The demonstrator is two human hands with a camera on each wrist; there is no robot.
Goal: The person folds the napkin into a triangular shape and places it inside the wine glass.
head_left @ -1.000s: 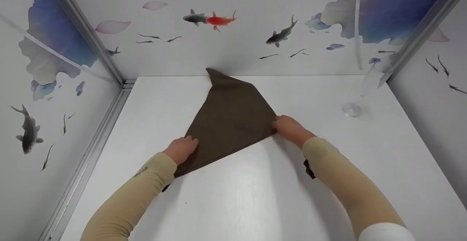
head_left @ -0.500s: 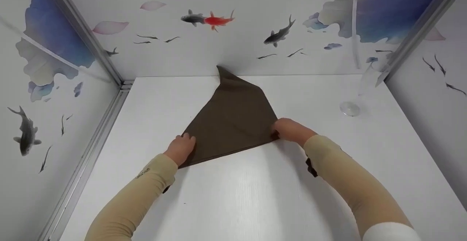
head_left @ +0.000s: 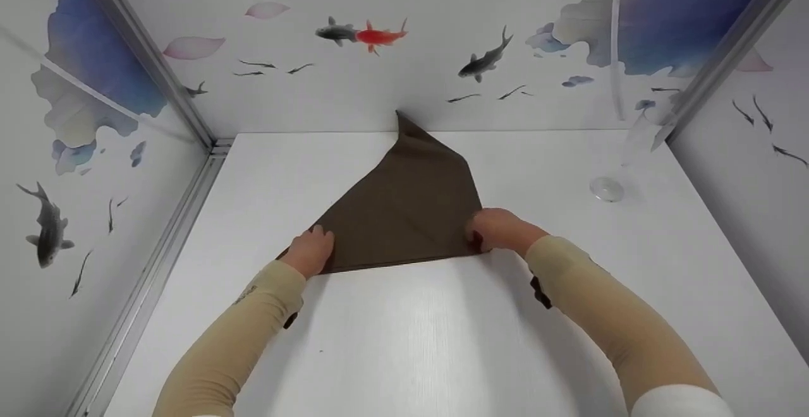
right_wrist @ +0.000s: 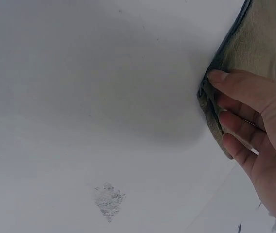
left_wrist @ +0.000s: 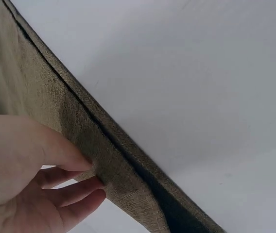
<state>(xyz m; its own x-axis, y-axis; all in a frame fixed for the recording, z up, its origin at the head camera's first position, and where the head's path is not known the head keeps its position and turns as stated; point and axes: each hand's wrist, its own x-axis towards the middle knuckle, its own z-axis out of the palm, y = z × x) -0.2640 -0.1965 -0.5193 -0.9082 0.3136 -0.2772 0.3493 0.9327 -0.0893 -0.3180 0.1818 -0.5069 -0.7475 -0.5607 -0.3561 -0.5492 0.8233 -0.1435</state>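
Note:
A folded brown cloth (head_left: 398,208) lies on the white table, its far tip raised against the back wall. At its near left corner my left hand (head_left: 310,251) pinches the fabric. The left wrist view shows thumb and fingertips meeting on the cloth (left_wrist: 45,82), beside a folded edge with a dark gap between its layers. My right hand (head_left: 502,227) holds the near right corner. Up close in the right wrist view, the right thumb and fingers (right_wrist: 245,131) grip the bunched corner of the cloth (right_wrist: 254,39).
A clear round disc (head_left: 607,189), like a suction cup or glass base, stands at the table's right rear. White panels printed with fish surround the table (head_left: 404,354) at the back and sides. A metal rail (head_left: 170,227) runs along the left edge.
The cloth has turned clockwise on the table: its near edge is now almost level and its far tip has shifted right. The left hand moved slightly away from the body, the right slightly nearer.

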